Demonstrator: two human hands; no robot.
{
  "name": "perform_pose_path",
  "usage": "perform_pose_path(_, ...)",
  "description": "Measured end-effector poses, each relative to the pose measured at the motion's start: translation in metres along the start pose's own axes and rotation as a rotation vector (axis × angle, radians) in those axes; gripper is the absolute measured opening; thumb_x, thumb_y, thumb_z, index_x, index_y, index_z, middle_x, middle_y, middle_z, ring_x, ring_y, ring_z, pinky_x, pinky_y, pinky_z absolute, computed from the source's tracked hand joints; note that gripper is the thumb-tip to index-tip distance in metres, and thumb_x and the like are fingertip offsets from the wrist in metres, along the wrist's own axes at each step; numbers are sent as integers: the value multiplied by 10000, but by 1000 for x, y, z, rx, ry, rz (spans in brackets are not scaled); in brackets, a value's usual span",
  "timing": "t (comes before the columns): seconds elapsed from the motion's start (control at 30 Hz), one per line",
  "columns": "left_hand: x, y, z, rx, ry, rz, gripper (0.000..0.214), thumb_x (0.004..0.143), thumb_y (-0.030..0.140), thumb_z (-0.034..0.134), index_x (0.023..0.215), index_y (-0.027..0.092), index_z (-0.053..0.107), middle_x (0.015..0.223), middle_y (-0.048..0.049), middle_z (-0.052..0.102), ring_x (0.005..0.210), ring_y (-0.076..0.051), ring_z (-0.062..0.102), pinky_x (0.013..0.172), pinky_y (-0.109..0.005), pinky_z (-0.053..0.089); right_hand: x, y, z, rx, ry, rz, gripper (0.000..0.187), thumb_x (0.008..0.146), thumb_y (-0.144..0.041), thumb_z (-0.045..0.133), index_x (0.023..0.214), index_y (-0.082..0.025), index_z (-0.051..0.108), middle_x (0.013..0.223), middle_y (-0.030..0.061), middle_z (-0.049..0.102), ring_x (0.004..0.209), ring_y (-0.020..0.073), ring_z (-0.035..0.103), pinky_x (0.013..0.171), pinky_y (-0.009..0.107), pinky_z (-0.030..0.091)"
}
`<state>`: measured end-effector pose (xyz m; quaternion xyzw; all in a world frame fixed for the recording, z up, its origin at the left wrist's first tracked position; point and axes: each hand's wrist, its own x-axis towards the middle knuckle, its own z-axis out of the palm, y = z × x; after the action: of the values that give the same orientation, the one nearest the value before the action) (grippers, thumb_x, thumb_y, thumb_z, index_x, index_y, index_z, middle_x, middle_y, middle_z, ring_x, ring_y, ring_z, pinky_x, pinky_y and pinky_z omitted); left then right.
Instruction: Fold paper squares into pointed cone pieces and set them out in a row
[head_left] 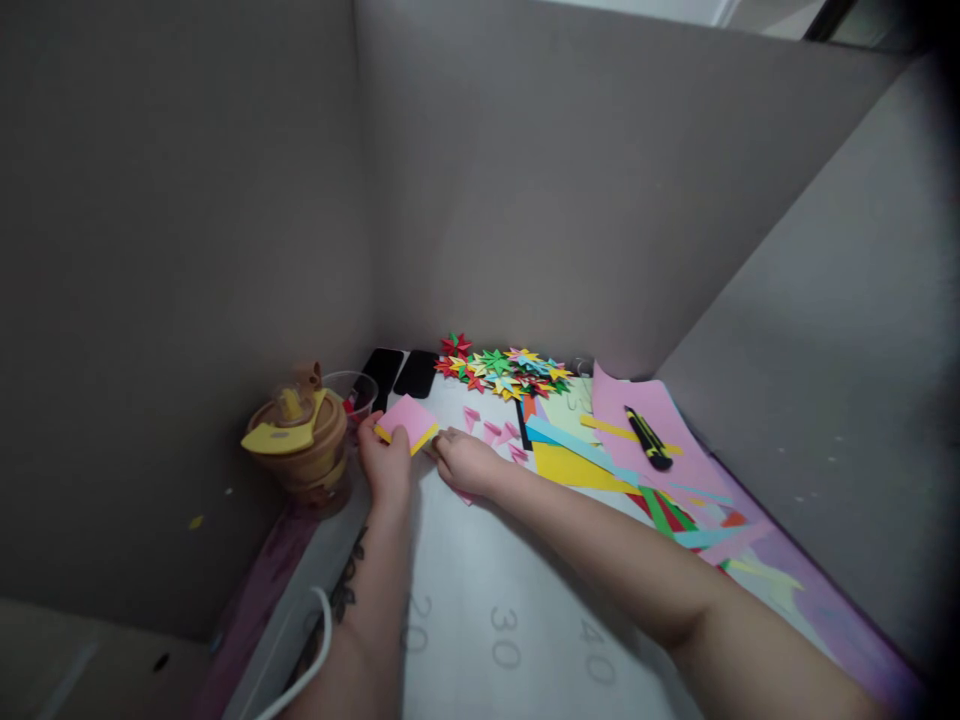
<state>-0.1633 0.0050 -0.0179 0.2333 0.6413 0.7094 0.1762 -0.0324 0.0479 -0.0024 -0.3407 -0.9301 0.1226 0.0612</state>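
Observation:
My left hand grips a small square pad of paper, pink on top with yellow showing along its lower edge. The thumb lies over the pad's near side. At the pad's right corner, the fingers of my right hand are pinched together; what is between them is hidden. A bit of pink paper shows under that hand. Just beyond it lie several small folded pink paper pieces on the white mat. Farther back is a heap of folded paper stars in red, green, yellow and blue.
A brown cup with a yellow lid piece stands left, beside a clear plastic bowl. Two black flat objects lie behind. At right are a cutter knife, pink sheets and coloured strips. Grey partitions enclose the table.

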Motion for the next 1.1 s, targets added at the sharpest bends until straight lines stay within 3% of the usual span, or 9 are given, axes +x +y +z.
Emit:
perform_pose_path(0.2,-1,-1,2,-20,-14,-24,460,667,112,566,1122,150,511,954,-77,621,810,-168,638,753,-309,526,-1,12,6,98,116,90,120,819,-156,513,914,-169,584,851,99,676,772,221,620,703,294,436)
perform_pose_path(0.4,-7,0,3,-26,-63,-33,489,682,115,551,1164,161,486,883,-49,613,749,-153,631,711,-295,533,-2,37,-21,325,510,336,244,882,-191,338,1038,-193,525,877,54,664,803,180,625,706,272,457)
perform_pose_path(0.5,-10,-3,4,0,-124,-39,512,632,106,587,1137,164,521,808,-24,599,681,-154,609,668,-303,537,-21,51,-32,459,612,414,277,868,-233,317,1083,-161,476,822,30,635,630,142,628,566,227,459)
perform_pose_path(0.63,-12,-5,5,33,-146,-43,506,585,91,601,1083,177,563,793,-9,575,672,-154,590,643,-302,544,-71,56,-26,505,535,437,239,849,-297,373,932,-156,546,590,-24,576,453,135,543,455,222,408)
perform_pose_path(0.7,-12,-4,5,44,-130,-44,505,589,95,592,1084,187,559,809,-6,565,685,-153,586,637,-302,548,-92,53,-21,475,458,414,191,815,-299,460,797,-162,593,584,-11,585,508,146,553,496,232,418)
perform_pose_path(0.77,-13,-2,5,57,-107,-45,491,599,104,582,1082,191,551,818,-6,557,687,-152,579,628,-306,549,-102,47,-20,423,398,392,129,745,-233,561,824,-164,637,679,20,640,630,176,591,611,268,452)
perform_pose_path(0.87,-13,2,5,75,-73,-40,463,616,113,574,1071,190,545,809,-4,546,675,-146,563,630,-312,547,-88,37,-23,283,378,322,265,793,-150,527,1035,-143,635,1050,136,651,1012,260,562,905,386,399)
perform_pose_path(0.9,-12,3,5,78,-65,-37,456,621,114,572,1070,188,543,803,-2,543,672,-144,559,641,-314,545,-77,34,-24,115,295,205,280,855,-137,449,1082,-124,612,1121,172,623,1088,270,528,954,418,369)
perform_pose_path(1.1,-3,-4,3,36,-49,-51,455,607,115,578,1056,175,533,789,4,537,694,-142,569,682,-312,538,-15,22,-12,93,56,-122,160,843,-149,561,980,-180,637,1065,84,661,1096,184,545,947,290,392)
